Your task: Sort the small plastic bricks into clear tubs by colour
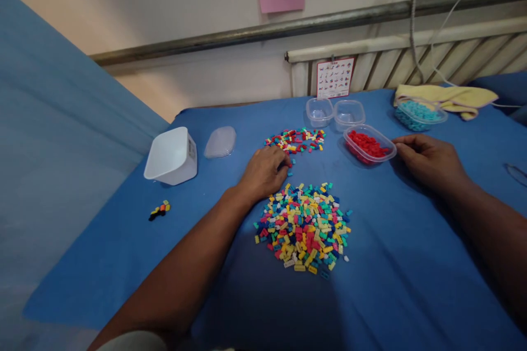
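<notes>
In the head view, my right grip is touching the rim of a clear tub that is holding red bricks; whether I am pinching it, I cannot tell. Beyond that hand, another tub is holding turquoise pieces, a yellow cloth lying just behind. Two more clear tubs are standing beside each other behind the red ones. Toward the left, a white tub is standing near clear lids. My left grip is resting against scattered bricks, fingertips hidden, so I cannot tell what I am grasping. Nearer me, a larger mixed pile is covering part of the blue-draped table. Behind, a radiator is standing below a metal pipe.
</notes>
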Demonstrator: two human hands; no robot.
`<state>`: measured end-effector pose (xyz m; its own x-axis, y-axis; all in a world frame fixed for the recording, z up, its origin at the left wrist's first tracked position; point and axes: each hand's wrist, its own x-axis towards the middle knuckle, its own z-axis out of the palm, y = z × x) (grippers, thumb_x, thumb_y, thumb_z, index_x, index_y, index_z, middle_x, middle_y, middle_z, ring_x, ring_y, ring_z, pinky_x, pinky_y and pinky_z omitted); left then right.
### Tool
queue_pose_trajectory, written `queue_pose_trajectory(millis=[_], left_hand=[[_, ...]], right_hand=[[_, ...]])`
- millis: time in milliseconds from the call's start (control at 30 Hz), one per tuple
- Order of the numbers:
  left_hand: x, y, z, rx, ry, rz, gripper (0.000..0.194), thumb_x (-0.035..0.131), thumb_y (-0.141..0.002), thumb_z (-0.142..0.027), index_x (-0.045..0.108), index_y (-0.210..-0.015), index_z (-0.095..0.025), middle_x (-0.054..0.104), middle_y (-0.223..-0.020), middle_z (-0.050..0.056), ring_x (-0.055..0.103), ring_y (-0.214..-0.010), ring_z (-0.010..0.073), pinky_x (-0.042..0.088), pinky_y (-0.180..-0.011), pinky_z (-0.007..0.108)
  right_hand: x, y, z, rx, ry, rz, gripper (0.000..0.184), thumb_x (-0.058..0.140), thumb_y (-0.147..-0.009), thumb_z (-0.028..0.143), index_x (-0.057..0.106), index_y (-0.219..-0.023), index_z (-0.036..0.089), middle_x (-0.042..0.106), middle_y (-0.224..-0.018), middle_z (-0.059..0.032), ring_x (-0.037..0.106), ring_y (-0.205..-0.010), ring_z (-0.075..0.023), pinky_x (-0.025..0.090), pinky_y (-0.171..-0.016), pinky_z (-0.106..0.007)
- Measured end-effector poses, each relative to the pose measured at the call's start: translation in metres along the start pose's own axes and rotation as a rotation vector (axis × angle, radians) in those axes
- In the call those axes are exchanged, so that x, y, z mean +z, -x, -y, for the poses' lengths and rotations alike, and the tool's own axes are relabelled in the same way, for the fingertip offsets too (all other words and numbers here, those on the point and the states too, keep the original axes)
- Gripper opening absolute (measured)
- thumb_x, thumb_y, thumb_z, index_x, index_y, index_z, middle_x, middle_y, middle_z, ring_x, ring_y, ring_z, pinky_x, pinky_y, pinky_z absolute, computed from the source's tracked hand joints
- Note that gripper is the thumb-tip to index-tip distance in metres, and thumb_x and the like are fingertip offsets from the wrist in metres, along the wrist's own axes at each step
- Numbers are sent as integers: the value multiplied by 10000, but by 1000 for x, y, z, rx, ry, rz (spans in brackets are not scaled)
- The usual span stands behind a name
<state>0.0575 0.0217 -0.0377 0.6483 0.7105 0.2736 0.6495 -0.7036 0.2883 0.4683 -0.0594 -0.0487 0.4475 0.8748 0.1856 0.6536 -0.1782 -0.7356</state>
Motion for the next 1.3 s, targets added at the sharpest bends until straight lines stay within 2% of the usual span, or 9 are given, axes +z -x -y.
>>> queue_pose_trajectory(millis=[100,233,500,700,933,1033,1100,1233,1300], left_hand=[[0,0,-3,25,32,14,154,631,-1007,-189,742,-1112,-209,795,-1135,87,716,-1090,281,533,-1008,472],[1,-3,-2,81,-23,46,257,579,-1055,-228,779,-1214,-201,789,-1142,116,717,-1110,283,560,-1015,466],[-7,-3,-1,5,68,87,134,597,-1028,-225,729,-1009,-212,775,-1037,82,718,-1006,247,581,-953,419],[-13,-9,-7,4,45,135,161,570,-1027,-181,726,-992,-198,769,-1048,91,714,-990,241,581,-946,405],[-11,-11,-6,51,21,126,255,571,-979,-145,786,-1103,-207,784,-1088,100,731,-1044,257,600,-977,421],[-12,-12,-6,29,152,86,296,561,-992,-185,825,-1125,-210,784,-1066,95,735,-1051,250,598,-994,430],[-13,-14,-9,-43,289,68,279,584,-986,-224,837,-1102,-205,789,-1064,87,736,-1029,233,593,-991,419],[-12,-28,-22,-235,586,115,229,688,-933,-310,820,-1066,-179,787,-999,56,696,-853,175,571,-824,341],[-6,-43,-32,-258,700,145,211,731,-896,-303,806,-1039,-167,775,-931,40,670,-788,156,547,-761,313]], right_hand=[[1,-1,-2,-14,-4,9,259,694,-917,359,856,-1045,202,856,-972,-85,725,-863,-237,554,-800,-342],[2,-1,-6,-29,-5,20,241,698,-921,346,849,-1045,206,859,-961,-80,726,-844,-235,554,-815,-353],[5,0,-14,-103,-5,53,239,694,-963,375,854,-1075,237,872,-1010,-89,768,-892,-268,566,-834,-379],[8,-3,-21,-131,2,64,272,698,-984,408,862,-1119,239,875,-1014,-89,764,-877,-261,562,-823,-376],[11,-6,-24,-157,-5,52,290,687,-984,482,852,-1071,259,866,-973,-50,776,-847,-247,598,-811,-382],[12,-8,-26,-182,-16,50,297,680,-985,488,855,-1063,261,872,-992,-54,787,-858,-251,605,-811,-386],[13,-9,-27,-195,-22,45,321,673,-980,499,859,-1068,252,876,-1002,-64,792,-867,-261,614,-813,-397],[14,-14,-28,-201,-58,57,344,685,-969,527,861,-1035,239,878,-972,-83,794,-842,-275,635,-766,-392],[15,-15,-28,-211,-76,76,360,687,-978,552,858,-1028,240,877,-950,-81,796,-816,-272,645,-751,-391]])
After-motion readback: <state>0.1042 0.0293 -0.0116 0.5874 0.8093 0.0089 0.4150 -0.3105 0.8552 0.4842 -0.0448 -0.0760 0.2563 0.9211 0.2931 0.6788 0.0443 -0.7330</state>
